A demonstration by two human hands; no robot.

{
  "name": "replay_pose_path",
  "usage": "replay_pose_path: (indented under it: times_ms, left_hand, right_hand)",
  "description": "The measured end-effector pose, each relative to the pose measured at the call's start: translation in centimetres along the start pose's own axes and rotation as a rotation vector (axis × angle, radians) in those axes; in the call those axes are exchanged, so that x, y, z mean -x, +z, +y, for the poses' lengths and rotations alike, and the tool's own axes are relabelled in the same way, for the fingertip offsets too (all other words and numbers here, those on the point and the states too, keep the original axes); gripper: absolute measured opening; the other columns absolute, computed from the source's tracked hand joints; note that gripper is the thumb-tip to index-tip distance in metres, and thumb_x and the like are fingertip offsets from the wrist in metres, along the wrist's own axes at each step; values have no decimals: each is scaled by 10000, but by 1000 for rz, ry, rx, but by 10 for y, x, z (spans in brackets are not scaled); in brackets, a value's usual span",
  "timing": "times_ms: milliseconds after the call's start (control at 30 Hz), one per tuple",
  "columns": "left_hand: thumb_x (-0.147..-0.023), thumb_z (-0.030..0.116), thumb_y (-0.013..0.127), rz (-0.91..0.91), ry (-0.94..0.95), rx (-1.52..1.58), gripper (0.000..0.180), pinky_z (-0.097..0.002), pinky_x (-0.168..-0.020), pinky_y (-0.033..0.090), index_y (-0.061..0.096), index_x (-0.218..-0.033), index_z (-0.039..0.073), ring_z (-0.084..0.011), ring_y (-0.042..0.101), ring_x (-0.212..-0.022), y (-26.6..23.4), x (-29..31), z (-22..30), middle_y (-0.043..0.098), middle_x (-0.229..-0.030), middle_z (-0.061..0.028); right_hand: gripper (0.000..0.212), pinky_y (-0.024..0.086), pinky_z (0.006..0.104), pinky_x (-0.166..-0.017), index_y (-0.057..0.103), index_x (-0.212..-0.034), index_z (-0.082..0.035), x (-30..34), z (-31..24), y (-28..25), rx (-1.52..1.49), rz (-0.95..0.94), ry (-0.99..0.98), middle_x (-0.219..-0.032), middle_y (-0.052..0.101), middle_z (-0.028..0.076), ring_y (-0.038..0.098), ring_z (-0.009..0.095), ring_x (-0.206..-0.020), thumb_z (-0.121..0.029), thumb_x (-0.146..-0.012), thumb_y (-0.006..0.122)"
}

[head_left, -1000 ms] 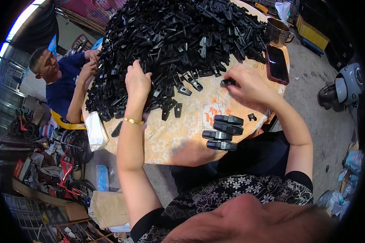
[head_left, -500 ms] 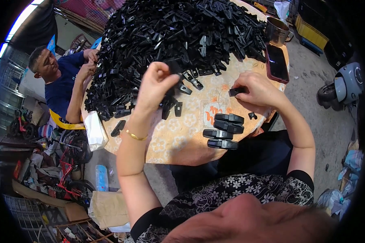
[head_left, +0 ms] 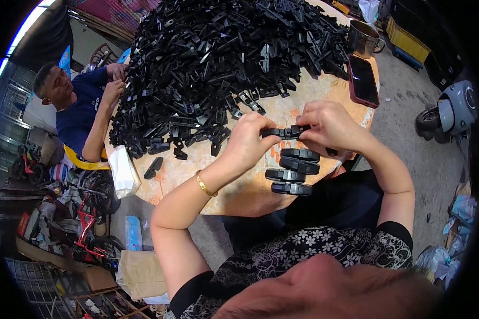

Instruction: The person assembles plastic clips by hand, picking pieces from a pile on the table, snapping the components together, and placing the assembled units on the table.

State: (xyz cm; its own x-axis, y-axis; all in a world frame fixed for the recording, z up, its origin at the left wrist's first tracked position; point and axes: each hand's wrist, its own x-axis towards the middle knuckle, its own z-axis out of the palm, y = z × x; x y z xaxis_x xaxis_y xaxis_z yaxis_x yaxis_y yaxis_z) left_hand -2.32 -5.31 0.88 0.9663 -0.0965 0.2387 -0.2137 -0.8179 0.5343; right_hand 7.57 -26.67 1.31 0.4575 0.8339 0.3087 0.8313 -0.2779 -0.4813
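Over the patterned tablecloth, both my hands meet at a black plastic buckle (head_left: 286, 132). My left hand (head_left: 247, 139) pinches its left end between thumb and fingers. On the other end, the fingers of my right hand (head_left: 329, 123) are closed. The two black parts look lined up end to end; whether they are fully joined I cannot tell. Just below, closer to me, lies a short row of several dark oval buckles (head_left: 292, 173). A large heap of black plastic buckle pieces (head_left: 207, 58) covers the far and left parts of the table.
A phone (head_left: 363, 82) and a metal mug (head_left: 363, 40) stand at the table's right edge. White tissue pack (head_left: 123, 171) and one loose black piece (head_left: 154, 168) lie at the left. A person in dark blue (head_left: 80, 106) handles pieces across the heap. A scooter (head_left: 452, 112) is parked right.
My left hand has come from the heap toward the right and nearer, bringing a black piece to the one in my right hand. The right hand has shifted only slightly.
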Motion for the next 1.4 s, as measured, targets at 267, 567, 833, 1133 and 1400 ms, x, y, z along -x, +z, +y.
replay_pose_path:
  times_ms: [267, 567, 833, 1133, 1400]
  left_hand:
    - [-699, 85, 786, -24, 33, 104, 165, -328, -621, 468, 693, -802, -4, -215, 582, -695, 1, -3, -6, 600, -770, -99]
    - [-674, 175, 800, -159, 48, 147, 228, -360, -685, 478, 690, -767, -1, -283, 585, -757, -22, -8, -4, 616, -754, -123]
    - [-754, 255, 765, 272, -365, -688, 455, -428, -819, 499, 580, -1082, 0, -378, 627, -908, -91, -9, -83, 664, -967, -204]
    - [-927, 179, 493, 406, -413, -504, 236, -486, -761, 508, 586, -1090, 34, -434, 637, -871, -102, -9, -63, 661, -927, -263]
    - [-979, 166, 404, -152, -389, 372, 234, -308, -557, 461, 527, -1130, 35, -134, 550, -573, -35, -5, -2, 588, -663, -70]
  right_hand:
    - [227, 486, 408, -652, 699, -838, -30, -6, 12, 10, -36, 39, -125, -769, 596, 122, 603, 325, -740, -173, -678, 773]
    - [209, 486, 374, -642, 691, -810, -31, -18, -2, 16, -329, -155, -52, -761, 624, 124, 624, 297, -734, -200, -722, 777]
    - [186, 504, 415, -743, 687, -964, -32, -54, 36, 19, 243, 380, -131, -845, 640, 126, 610, 326, -861, -161, -836, 647]
    - [115, 501, 377, -754, 629, -815, -47, -54, 61, 23, 582, 329, -114, -830, 600, 79, 585, 257, -871, -90, -709, 637]
    - [249, 489, 387, -784, 625, -958, -15, -7, 29, 2, 438, 116, -201, -981, 611, 90, 576, 280, -939, -48, -711, 632]
